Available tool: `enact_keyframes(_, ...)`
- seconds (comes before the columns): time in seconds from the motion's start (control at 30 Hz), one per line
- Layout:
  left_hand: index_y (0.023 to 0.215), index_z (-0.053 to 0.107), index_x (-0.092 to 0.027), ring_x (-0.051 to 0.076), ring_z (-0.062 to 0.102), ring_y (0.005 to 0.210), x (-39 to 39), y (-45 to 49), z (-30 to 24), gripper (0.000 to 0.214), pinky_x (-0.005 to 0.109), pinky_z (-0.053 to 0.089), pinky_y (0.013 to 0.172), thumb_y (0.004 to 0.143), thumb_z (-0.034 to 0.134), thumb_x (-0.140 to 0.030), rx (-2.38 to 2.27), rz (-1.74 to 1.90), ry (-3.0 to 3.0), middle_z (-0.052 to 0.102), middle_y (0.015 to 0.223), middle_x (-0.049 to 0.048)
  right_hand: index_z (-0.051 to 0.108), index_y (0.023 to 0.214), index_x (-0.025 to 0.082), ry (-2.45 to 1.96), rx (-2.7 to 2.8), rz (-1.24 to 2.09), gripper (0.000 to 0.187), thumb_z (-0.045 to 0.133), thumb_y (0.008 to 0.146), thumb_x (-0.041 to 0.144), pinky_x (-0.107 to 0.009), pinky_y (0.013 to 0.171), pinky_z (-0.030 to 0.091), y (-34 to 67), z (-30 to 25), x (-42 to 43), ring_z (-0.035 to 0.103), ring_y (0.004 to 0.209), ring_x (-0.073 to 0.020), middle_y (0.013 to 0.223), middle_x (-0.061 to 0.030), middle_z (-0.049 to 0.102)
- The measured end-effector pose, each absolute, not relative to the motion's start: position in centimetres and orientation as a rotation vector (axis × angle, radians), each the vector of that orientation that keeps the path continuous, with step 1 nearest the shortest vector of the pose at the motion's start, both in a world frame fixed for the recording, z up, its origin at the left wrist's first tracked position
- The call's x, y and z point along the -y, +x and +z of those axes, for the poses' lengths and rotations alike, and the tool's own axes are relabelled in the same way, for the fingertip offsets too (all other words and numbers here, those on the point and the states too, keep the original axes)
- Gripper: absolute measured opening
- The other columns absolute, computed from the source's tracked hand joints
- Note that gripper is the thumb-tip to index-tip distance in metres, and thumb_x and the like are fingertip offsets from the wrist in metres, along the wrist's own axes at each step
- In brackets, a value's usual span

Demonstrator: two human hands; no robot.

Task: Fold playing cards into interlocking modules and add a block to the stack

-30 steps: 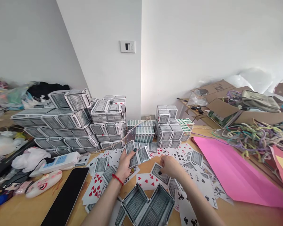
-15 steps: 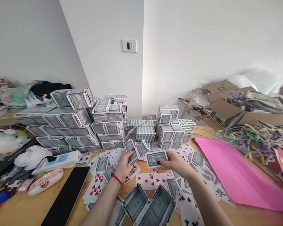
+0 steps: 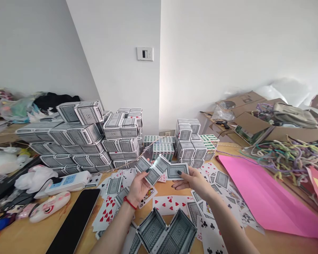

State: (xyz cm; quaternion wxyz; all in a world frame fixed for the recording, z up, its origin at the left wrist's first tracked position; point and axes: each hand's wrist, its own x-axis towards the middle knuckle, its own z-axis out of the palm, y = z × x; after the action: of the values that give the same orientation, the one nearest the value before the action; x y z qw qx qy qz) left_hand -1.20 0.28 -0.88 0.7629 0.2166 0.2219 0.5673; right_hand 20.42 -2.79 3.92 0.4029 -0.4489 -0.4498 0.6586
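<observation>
Where the surface (image 3: 163,190) stretches beyond the heart-shaped tray (image 3: 181,231), card-block stacks (image 3: 69,133) rise behind it leftward and a pink sheet (image 3: 259,197) lies to its right. Past the tray, the left hand (image 3: 138,187) grips a bent card piece (image 3: 153,175) — the right hand (image 3: 196,180), also beyond it, pinches a flat card (image 3: 172,171) near that piece.

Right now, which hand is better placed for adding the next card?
Probably the right hand: it holds a card, close beside the group of cards that the left hand holds.
</observation>
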Motion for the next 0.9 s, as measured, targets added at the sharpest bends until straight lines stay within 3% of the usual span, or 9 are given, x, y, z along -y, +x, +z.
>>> enact_keyframes(0.1,0.131,0.037,-0.022,0.021,0.064,0.090,0.2,-1.2,-0.5,0.055,0.036,0.052,0.077,0.079,0.046,-0.007,-0.468,1.125,0.486,0.062,0.115,0.0082,0.045,0.080,0.018,-1.194,1.201,1.628,0.032,0.056,0.074,0.048,-0.026,0.048,0.052,20.4,3.7,2.8,0.066,0.051,-0.0169,0.061,-0.0027,0.067)
enact_keyframes(0.17,0.131,0.037,-0.023,0.022,0.063,0.093,0.4,-1.2,-0.4,0.056,0.040,0.052,0.078,0.078,0.046,-0.007,-0.453,1.066,0.491,0.061,0.116,0.0084,0.043,0.076,0.019,-1.273,1.259,1.566,0.035,0.052,0.074,0.053,-0.019,0.032,0.040,20.6,3.7,2.8,0.054,0.031,-0.0119,0.042,0.0051,0.057)
enact_keyframes(0.27,0.130,0.039,-0.022,0.023,0.063,0.094,0.4,-1.2,-0.3,0.054,0.042,0.052,0.078,0.078,0.045,-0.007,-0.463,1.043,0.473,0.060,0.117,0.0088,0.045,0.069,0.019,-1.356,1.302,1.460,0.035,0.053,0.073,0.053,-0.015,0.024,0.025,21.1,4.0,2.9,0.038,0.019,-0.0066,0.030,0.0106,0.045)
enact_keyframes(0.33,0.128,0.041,-0.021,0.023,0.063,0.092,0.3,-1.2,-0.4,0.051,0.041,0.053,0.077,0.079,0.045,-0.009,-0.506,1.073,0.439,0.061,0.116,0.0094,0.046,0.062,0.018,-1.357,1.281,1.440,0.036,0.056,0.071,0.051,-0.015,0.026,0.029,21.7,4.3,2.9,0.043,0.023,-0.0068,0.033,0.0076,0.049)
enact_keyframes(0.43,0.127,0.043,-0.019,0.023,0.064,0.089,0.0,-1.2,-0.5,0.048,0.038,0.054,0.075,0.079,0.046,-0.010,-0.585,1.126,0.387,0.061,0.114,0.0103,0.055,0.060,0.015,-1.318,1.233,1.467,0.031,0.061,0.069,0.044,-0.020,0.042,0.046,22.6,4.6,2.7,0.061,0.046,-0.0124,0.051,-0.0020,0.064)
enact_keyframes(0.5,0.126,0.044,-0.018,0.022,0.065,0.087,-0.1,-1.3,-0.5,0.048,0.037,0.054,0.074,0.080,0.045,-0.010,-0.616,1.139,0.368,0.061,0.115,0.0103,0.065,0.076,0.014,-1.302,1.248,1.451,0.024,0.067,0.064,0.035,-0.025,0.058,0.051,23.0,4.9,2.7,0.065,0.062,-0.0158,0.068,-0.0048,0.069)
enact_keyframes(0.63,0.126,0.045,-0.018,0.019,0.067,0.079,-0.3,-1.4,-0.6,0.046,0.032,0.056,0.066,0.080,0.045,-0.011,-0.610,1.133,0.348,0.063,0.111,0.0096,0.059,0.111,0.020,-1.249,1.399,1.471,0.054,0.072,0.059,0.025,-0.031,0.075,0.049,23.2,5.7,3.2,0.064,0.078,-0.0186,0.083,-0.0032,0.070)
enact_keyframes(0.8,0.126,0.044,-0.016,0.016,0.067,0.075,-0.5,-1.5,-0.9,0.045,0.028,0.056,0.065,0.081,0.044,-0.011,-0.584,1.147,0.323,0.066,0.105,0.0098,0.057,0.115,0.017,-1.238,1.360,1.470,0.047,0.060,0.072,0.036,-0.028,0.060,0.051,22.6,6.2,3.6,0.063,0.059,-0.0140,0.065,-0.0008,0.066)
enact_keyframes(0.9,0.127,0.043,-0.017,0.018,0.067,0.080,-0.5,-1.4,-0.9,0.046,0.029,0.056,0.067,0.081,0.043,-0.011,-0.585,1.155,0.341,0.066,0.106,0.0095,0.058,0.113,0.015,-1.290,1.301,1.380,0.045,0.059,0.073,0.035,-0.026,0.051,0.053,21.9,5.8,3.4,0.062,0.050,-0.0126,0.069,-0.0023,0.066)
